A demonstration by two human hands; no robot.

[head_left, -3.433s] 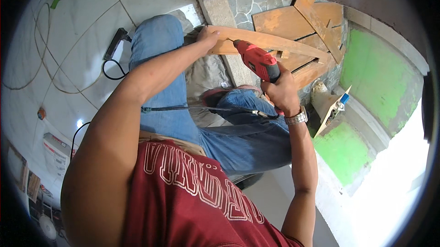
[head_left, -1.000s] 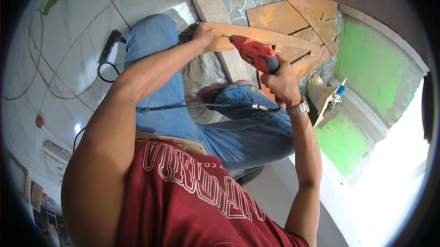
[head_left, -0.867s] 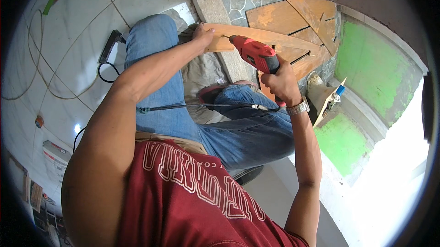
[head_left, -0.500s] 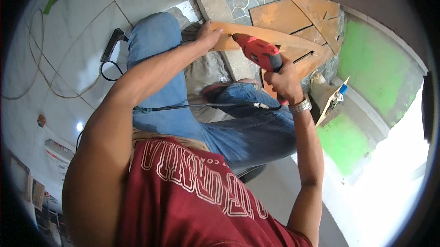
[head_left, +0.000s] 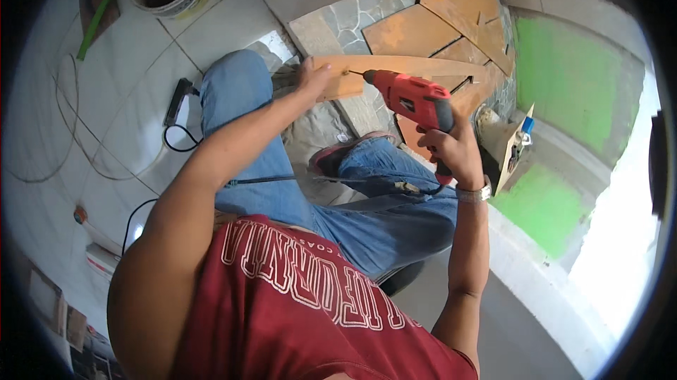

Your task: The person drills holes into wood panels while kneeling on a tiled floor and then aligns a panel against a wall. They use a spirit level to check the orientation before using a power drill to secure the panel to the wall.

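My right hand [head_left: 457, 151] is wrapped round the handle of a red corded power drill [head_left: 412, 94]. The drill points left, and its thin bit [head_left: 357, 72] shows in front of the chuck. The bit's tip is at a small patch of wood shavings on a long, light-brown wooden board [head_left: 423, 66]; whether it sits in a hole I cannot tell. At the board's left end my left hand [head_left: 310, 80] grips the wood, thumb on its upper face. The drill's cable [head_left: 324, 178] runs across my jeans.
Orange-brown wooden panels [head_left: 403, 31] lie beyond the board on stone-patterned tiles. A bucket [head_left: 169, 10] of dark material stands at the upper left. A black power strip [head_left: 180, 101] lies beside my knee. Right of the drill are a tilted board holding small items [head_left: 515, 151] and a green-painted wall [head_left: 564, 77].
The drill has drawn back to the right, so more of its bit shows and shavings are visible at its tip. My left hand still grips the board's end. The whole view has shifted slightly.
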